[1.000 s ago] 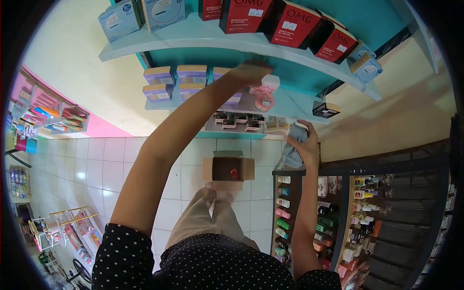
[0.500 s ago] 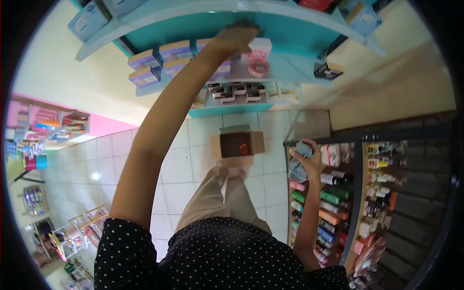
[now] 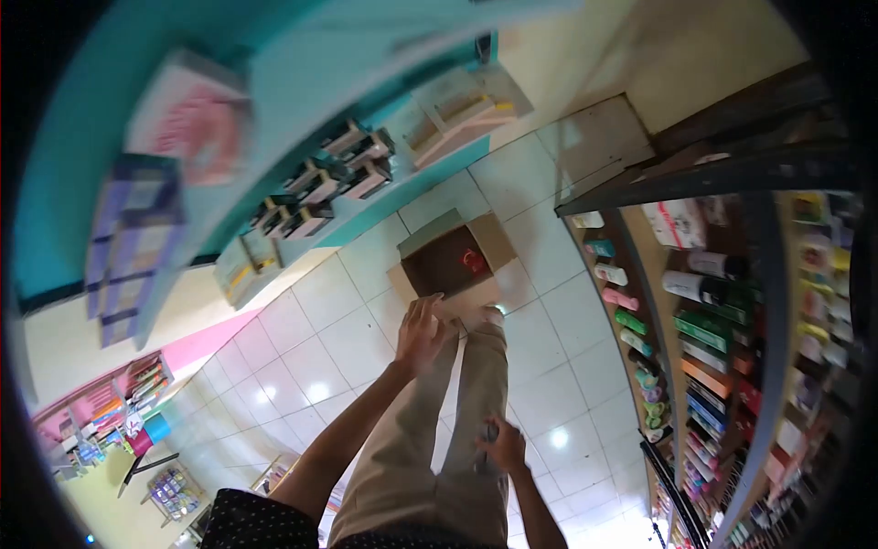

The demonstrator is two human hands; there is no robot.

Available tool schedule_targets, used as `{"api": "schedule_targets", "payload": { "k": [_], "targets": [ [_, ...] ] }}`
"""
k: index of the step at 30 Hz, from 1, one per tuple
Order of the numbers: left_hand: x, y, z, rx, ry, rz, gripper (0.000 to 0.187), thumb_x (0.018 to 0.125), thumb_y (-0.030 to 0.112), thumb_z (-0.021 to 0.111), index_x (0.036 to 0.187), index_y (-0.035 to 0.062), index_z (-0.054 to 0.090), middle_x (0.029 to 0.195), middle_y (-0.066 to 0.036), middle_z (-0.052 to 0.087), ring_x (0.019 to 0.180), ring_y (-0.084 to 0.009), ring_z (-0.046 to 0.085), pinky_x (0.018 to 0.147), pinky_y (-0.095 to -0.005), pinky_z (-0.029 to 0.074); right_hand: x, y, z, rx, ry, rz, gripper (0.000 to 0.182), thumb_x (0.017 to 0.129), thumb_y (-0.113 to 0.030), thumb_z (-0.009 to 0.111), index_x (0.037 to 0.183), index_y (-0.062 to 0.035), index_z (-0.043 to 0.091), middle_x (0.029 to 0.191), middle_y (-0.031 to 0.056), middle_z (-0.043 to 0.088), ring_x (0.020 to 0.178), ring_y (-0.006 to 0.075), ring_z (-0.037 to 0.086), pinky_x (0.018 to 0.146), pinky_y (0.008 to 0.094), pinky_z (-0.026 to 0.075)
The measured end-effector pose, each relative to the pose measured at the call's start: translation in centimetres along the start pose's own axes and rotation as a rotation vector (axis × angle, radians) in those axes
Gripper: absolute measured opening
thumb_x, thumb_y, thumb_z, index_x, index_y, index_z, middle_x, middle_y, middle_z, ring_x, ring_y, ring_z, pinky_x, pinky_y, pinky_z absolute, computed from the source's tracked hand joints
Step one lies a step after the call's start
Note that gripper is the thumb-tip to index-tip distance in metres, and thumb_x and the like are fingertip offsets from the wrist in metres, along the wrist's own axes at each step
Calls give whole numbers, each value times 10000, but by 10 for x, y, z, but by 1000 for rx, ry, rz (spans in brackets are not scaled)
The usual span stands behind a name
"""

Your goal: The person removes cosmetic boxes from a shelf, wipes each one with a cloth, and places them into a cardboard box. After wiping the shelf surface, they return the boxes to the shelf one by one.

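Note:
My left hand (image 3: 422, 331) hangs over my legs, just in front of the open cardboard box (image 3: 503, 245) on the floor. Its fingers point loosely at the box's near flap, and nothing shows in them. A small red item (image 3: 473, 262) lies inside the box. Lower down, against my right thigh, my right hand (image 3: 505, 446) is closed on a grey cloth (image 3: 483, 457), mostly hidden and blurred.
Left of me is a teal shelf with purple boxes (image 3: 137, 247), a pink-and-white box (image 3: 197, 123) and small black-topped boxes (image 3: 315, 181). A rack with bottles (image 3: 700, 288) stands on the right. White tiles (image 3: 549, 339) cover the floor.
My left hand has come down from the upper shelf to near the box. My right hand has dropped from beside the rack to my thigh. The view has turned and moved closer to the floor.

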State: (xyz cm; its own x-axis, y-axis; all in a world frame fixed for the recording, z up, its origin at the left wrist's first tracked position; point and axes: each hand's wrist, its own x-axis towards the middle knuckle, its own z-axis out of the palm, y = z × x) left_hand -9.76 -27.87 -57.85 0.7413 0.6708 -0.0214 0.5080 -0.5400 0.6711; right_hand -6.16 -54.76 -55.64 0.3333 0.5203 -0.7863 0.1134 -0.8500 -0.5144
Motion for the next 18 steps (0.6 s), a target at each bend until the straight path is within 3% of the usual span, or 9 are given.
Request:
{"api": "schedule_targets", "payload": {
  "k": [2,4,6,8,11,12,13,14,18],
  "targets": [
    [1,-57,66,-64,-103,-265,440,697,100,555,1106,30,408,1053,-162,481,1009,-313,451,822,-414,397,3,18,33,-6,109,-7,393,562,-237,717,904,-102,579,834,103,602,784,269,583,693,354,457],
    [6,-117,128,-5,-189,-328,467,699,128,562,1124,30,393,1070,-166,469,1029,-315,437,829,-421,394,16,32,41,-71,158,-28,351,559,-223,716,860,-96,589,794,97,602,737,271,589,657,350,465],
    [22,-166,179,48,-287,-372,497,701,157,569,1141,29,378,1088,-169,457,1049,-317,422,836,-429,391,33,34,32,-19,451,-82,269,538,-188,718,753,-89,591,705,92,588,636,274,581,568,333,463],
    [44,-200,224,253,-469,-504,472,739,240,539,1136,30,393,1067,-177,475,1032,-338,436,819,-434,405,49,36,25,49,513,-120,244,531,-171,713,723,-91,585,678,89,578,609,271,574,544,329,456],
    [69,-245,280,74,-509,-572,438,775,304,484,1115,34,427,1017,-193,498,977,-360,472,807,-433,419,74,42,22,85,628,-219,121,577,-97,656,665,-60,582,646,91,580,550,232,567,465,296,452],
    [72,-260,298,77,-515,-576,438,775,304,484,1115,34,427,1017,-193,498,977,-360,472,807,-433,419,83,41,26,64,682,-271,24,631,-40,603,638,-27,584,641,97,591,517,196,569,409,265,454],
    [69,-284,324,116,-470,-427,433,776,319,473,1099,32,445,1021,-197,502,957,-361,489,808,-423,422,105,18,33,285,1005,-270,54,612,20,475,599,-5,522,522,103,543,433,184,521,369,248,374],
    [68,-301,344,149,-425,-278,432,777,334,461,1083,29,462,1025,-200,507,938,-362,506,809,-413,426,115,25,37,284,1005,-260,54,612,20,475,599,-5,522,522,103,543,433,184,521,369,248,374],
    [55,-333,395,11,-320,-397,384,775,279,461,1067,30,480,1031,-174,523,954,-315,518,800,-385,432,136,48,42,231,919,-211,41,584,-20,528,624,-27,536,556,96,548,468,200,529,406,269,392]
  ]
}}
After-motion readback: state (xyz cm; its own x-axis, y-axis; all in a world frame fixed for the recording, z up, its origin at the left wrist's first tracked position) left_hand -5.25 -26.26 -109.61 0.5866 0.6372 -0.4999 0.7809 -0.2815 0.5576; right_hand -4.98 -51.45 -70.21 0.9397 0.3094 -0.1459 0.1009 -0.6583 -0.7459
